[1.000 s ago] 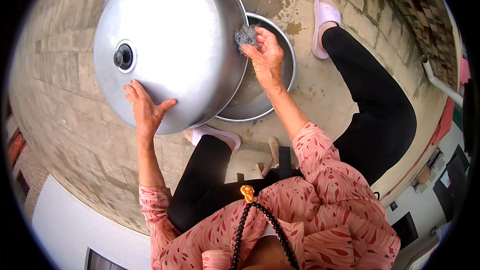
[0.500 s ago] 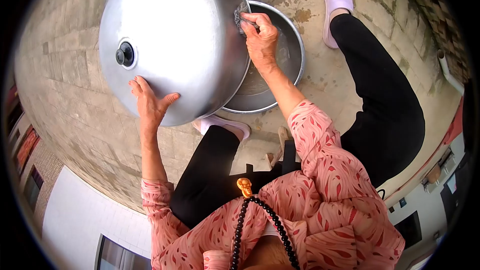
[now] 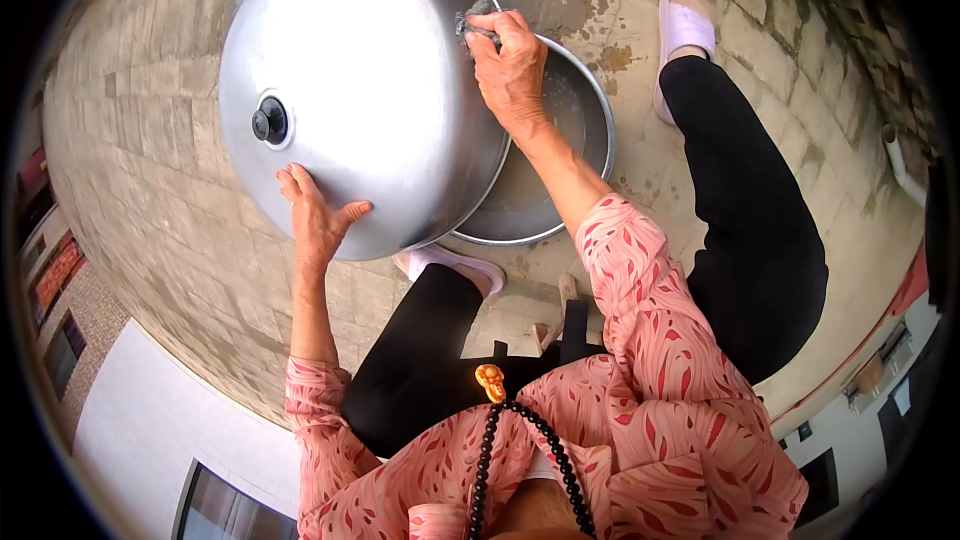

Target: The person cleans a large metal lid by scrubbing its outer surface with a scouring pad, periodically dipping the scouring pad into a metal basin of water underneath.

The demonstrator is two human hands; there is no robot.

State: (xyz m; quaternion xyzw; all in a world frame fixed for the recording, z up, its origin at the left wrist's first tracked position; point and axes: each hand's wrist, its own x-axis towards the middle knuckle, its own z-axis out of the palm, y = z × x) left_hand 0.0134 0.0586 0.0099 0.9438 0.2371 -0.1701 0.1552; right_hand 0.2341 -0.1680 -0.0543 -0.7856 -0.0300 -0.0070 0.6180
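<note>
A large domed metal pot lid (image 3: 370,90) with a black knob (image 3: 270,121) is tilted over a metal basin (image 3: 600,130). My left hand (image 3: 318,216) rests on the lid's lower left surface, thumb spread from the fingers. Pinched in my right hand (image 3: 513,70) is a grey steel wool scrubber (image 3: 478,22), pressed against the lid near its right rim. Shallow cloudy water shows in the uncovered part of the basin; the lid hides the rest.
Paving slabs (image 3: 150,140) spread around, with wet patches near the basin. My feet in pale slippers (image 3: 686,28) stand on both sides of it. Part of a wooden stool (image 3: 566,292) shows between my legs. A white pipe (image 3: 903,168) runs at the right edge.
My right hand has slid the scrubber slightly left and up along the lid near its rim. My left hand stays on the lid, and the view has shifted a little.
</note>
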